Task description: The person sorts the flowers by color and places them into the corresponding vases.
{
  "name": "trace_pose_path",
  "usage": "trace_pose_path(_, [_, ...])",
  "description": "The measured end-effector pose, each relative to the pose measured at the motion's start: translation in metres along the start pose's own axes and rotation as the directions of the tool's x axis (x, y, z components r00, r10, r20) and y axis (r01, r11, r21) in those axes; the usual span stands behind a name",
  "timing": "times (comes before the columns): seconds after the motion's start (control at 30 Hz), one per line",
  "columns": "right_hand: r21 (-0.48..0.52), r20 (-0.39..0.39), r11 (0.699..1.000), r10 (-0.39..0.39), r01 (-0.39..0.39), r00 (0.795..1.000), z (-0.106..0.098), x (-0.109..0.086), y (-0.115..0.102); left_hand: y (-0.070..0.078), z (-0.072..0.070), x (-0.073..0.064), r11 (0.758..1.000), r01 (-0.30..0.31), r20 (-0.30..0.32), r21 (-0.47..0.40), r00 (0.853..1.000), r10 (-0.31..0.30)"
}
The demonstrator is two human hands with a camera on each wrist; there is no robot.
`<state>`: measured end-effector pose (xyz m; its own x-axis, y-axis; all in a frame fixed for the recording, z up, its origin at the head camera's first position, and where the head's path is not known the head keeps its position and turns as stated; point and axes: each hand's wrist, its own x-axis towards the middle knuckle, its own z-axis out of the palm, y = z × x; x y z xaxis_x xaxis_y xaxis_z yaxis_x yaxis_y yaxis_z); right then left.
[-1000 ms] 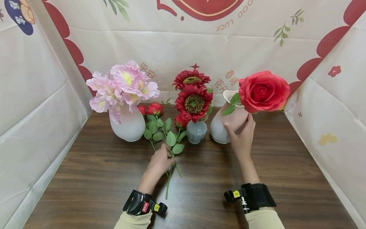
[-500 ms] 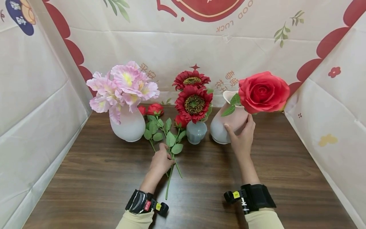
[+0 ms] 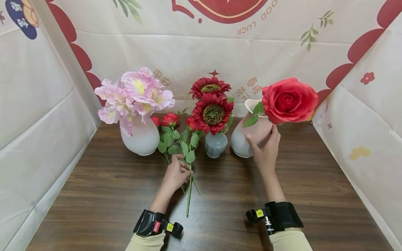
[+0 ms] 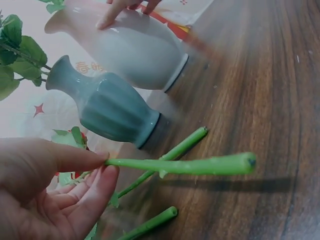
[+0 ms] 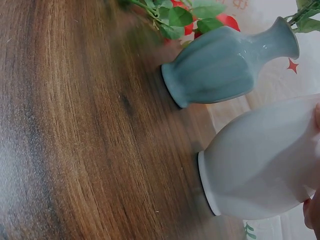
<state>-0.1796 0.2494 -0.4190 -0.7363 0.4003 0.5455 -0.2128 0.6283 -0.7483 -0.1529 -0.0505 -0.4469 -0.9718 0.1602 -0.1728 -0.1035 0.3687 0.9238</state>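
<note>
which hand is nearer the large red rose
Right. The right hand grips the pinkish-white vase, just below the large red rose; the left hand is farther off, to the rose's left, pinching a green stem.

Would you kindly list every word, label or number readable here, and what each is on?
"OOD LUCK": upside down on the backdrop, cut off at the top.
Chinese characters, lower on the backdrop: too small to read.
Characters on the dark blue patch: too blurred to read.
Red label and yellow labels at the wrists: too small to read.

The head view looks forward and down; both wrist views, close and turned sideways, share the blue vase [image 4: 115, 107].
</note>
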Motion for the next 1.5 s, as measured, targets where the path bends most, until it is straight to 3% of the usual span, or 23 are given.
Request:
trace_pose_path(0.3, [-0.002, 0.007, 1.0, -0.005, 0.005, 1.0, 0.0, 0.001, 0.0, 0.007, -0.006, -0.002, 0.995, -0.097, -0.066, -0.026, 0.993, 0.096])
trace_pose_path(0.6, [-0.015, 0.01, 1.0, 0.011, -0.011, 1.0, 0.0, 0.001, 0.001, 0.013, -0.007, -0.003, 0.982, -0.185, -0.16, -0.043, 0.971, 0.176])
trace_pose_path(0.8, [-0.023, 0.015, 1.0, 0.017, -0.016, 1.0, 0.0, 0.001, 0.001, 0.017, -0.008, -0.006, 0.961, -0.265, -0.213, -0.084, 0.946, 0.242])
trace_pose_path(1.07, [-0.027, 0.017, 0.999, 0.017, -0.017, 1.0, -0.001, 0.001, 0.0, 0.022, -0.005, -0.008, 0.934, -0.353, -0.27, -0.06, 0.906, 0.325])
trace_pose_path(1.5, [-0.026, 0.015, 1.0, -0.003, 0.004, 1.0, -0.001, 0.003, 0.0, 0.03, -0.002, -0.012, 0.89, -0.45, -0.371, -0.078, 0.842, 0.393])
